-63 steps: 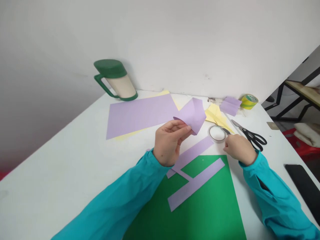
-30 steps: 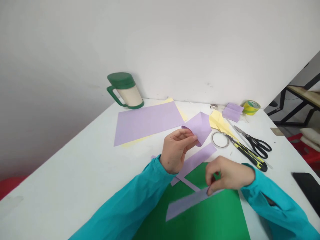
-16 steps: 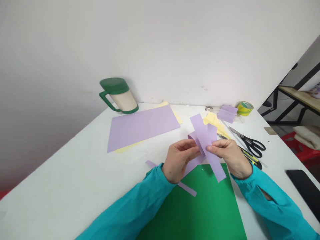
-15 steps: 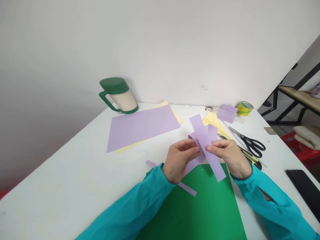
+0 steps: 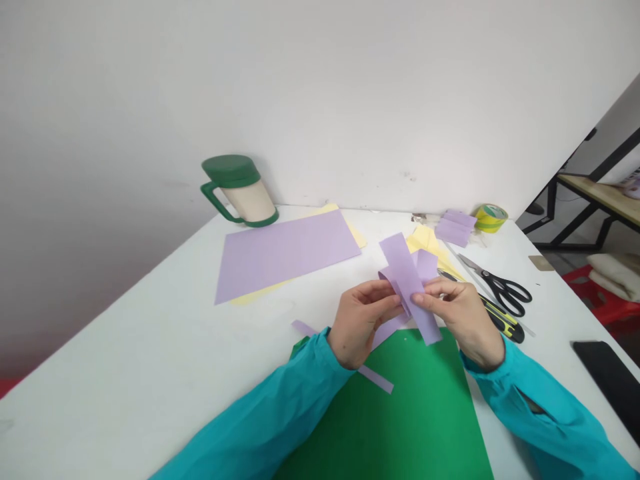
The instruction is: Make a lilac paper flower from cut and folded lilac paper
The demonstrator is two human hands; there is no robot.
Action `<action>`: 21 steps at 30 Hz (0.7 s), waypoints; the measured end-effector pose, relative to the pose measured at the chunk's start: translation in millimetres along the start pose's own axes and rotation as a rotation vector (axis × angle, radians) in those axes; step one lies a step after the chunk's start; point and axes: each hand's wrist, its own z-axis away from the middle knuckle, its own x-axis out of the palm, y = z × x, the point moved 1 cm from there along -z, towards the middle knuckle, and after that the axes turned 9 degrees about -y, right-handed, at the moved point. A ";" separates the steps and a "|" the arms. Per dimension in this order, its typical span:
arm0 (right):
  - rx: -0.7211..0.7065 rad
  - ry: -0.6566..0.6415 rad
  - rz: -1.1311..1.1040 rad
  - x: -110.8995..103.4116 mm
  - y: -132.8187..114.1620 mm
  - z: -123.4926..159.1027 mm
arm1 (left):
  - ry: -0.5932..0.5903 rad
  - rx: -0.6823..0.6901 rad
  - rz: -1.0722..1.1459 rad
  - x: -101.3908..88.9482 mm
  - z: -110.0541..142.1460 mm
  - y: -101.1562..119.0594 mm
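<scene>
Between my hands are purple paper strips (image 5: 404,267), one lying slantwise across a looped or folded one. My left hand (image 5: 363,319) pinches the looped strip from the left, thumb in front. From the right, my right hand (image 5: 463,317) grips the slanted strip near its middle between thumb and fingers. Below them lies a green sheet (image 5: 400,427), and a narrow purple strip (image 5: 376,380) rests partly on it, passing under my left wrist. How the held strips join is hidden by my fingers.
A large purple sheet (image 5: 287,253) over yellow paper and a green-lidded mug (image 5: 245,193) stand at the back left. To the right lie scissors (image 5: 500,283), a utility knife (image 5: 507,323), a tape roll (image 5: 490,218), folded purple paper (image 5: 455,228) and a black flat object (image 5: 607,380).
The slanted strip's lower end has drawn up and left, and its angle is slightly changed. Both hands stay nearly in place, still gripping the paper.
</scene>
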 end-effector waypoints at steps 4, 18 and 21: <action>-0.082 0.062 0.081 -0.9 2.0 -0.5 | 0.000 0.006 -0.003 -0.1 0.4 -0.9; 0.053 0.020 0.027 4.1 3.5 -2.6 | 0.026 -0.012 -0.012 2.0 1.6 -2.3; 0.065 0.009 0.012 4.1 3.6 -2.3 | 0.029 -0.008 -0.009 1.9 1.8 -2.6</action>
